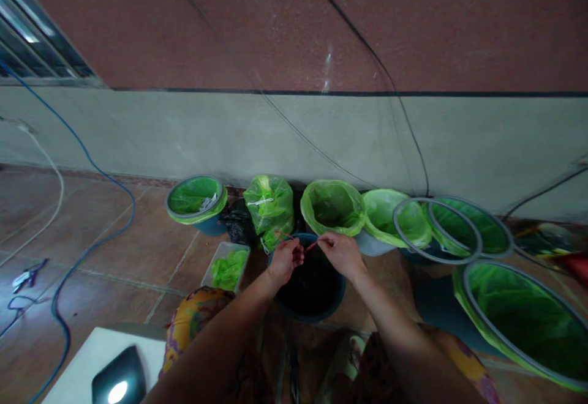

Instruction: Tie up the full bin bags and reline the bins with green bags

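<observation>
Head view: left hand (285, 261) and right hand (340, 253) meet over a round blue plastic bucket lined with a black bag (309, 288) on the tiled floor. Both sets of fingers are pinched on a thin red string (311, 245) stretched between them, just above the bucket's far rim. Tied green plastic bag (269, 207) behind. White tray of green bags (226, 267) to the left.
</observation>
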`<state>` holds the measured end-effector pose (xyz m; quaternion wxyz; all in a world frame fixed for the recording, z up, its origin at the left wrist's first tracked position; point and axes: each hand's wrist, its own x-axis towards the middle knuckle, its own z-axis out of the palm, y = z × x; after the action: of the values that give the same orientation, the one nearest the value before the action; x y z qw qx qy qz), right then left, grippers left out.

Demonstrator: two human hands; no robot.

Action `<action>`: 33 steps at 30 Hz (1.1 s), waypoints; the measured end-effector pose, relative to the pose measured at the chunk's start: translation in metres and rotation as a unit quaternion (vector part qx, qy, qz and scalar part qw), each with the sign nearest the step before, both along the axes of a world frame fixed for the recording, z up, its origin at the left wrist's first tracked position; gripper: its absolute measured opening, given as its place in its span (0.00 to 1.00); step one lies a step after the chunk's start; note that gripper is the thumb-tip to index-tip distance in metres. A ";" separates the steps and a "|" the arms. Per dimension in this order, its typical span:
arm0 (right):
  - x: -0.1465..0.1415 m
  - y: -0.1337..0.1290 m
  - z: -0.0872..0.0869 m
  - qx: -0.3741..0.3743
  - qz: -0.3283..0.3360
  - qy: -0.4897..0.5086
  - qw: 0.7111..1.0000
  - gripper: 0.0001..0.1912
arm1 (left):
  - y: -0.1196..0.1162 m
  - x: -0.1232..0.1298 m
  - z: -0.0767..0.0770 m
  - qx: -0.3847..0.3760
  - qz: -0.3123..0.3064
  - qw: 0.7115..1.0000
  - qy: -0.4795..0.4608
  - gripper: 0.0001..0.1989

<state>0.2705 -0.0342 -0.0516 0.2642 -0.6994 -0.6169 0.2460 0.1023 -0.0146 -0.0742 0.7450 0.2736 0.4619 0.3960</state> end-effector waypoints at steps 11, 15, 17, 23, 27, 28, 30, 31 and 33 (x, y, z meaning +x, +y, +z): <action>-0.006 -0.010 0.018 -0.168 0.081 0.178 0.966 0.16 | -0.007 0.004 -0.016 0.188 -0.167 0.949 0.192 0.09; -0.008 -0.003 0.015 -0.143 -0.012 0.424 0.894 0.21 | -0.011 0.006 -0.021 0.225 -0.200 0.925 0.233 0.11; -0.006 0.001 0.013 -0.118 -0.094 0.512 0.846 0.21 | -0.012 0.006 -0.022 0.224 -0.197 0.925 0.236 0.11; -0.011 -0.004 -0.008 -0.143 0.013 0.312 0.939 0.22 | -0.010 0.008 -0.026 0.223 -0.196 0.937 0.182 0.10; -0.014 -0.009 -0.019 -0.114 0.158 0.150 0.969 0.22 | -0.009 0.009 -0.026 0.249 -0.208 0.932 0.162 0.07; -0.013 -0.009 -0.020 -0.104 0.165 0.116 0.974 0.19 | -0.009 0.008 -0.026 0.255 -0.205 0.929 0.171 0.06; -0.009 -0.008 -0.019 -0.088 0.162 0.059 0.981 0.14 | -0.009 0.007 -0.025 0.257 -0.193 0.927 0.194 0.05; -0.008 -0.007 -0.017 -0.082 0.160 0.039 0.983 0.12 | -0.009 0.007 -0.025 0.254 -0.185 0.928 0.203 0.05; -0.006 -0.007 -0.013 -0.081 0.156 0.019 0.984 0.11 | -0.009 0.007 -0.025 0.242 -0.173 0.931 0.211 0.04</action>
<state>0.2650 -0.0409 -0.0649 0.1766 -0.6087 -0.6916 0.3465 0.1090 -0.0232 -0.0991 0.5985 0.5987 0.4438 0.2940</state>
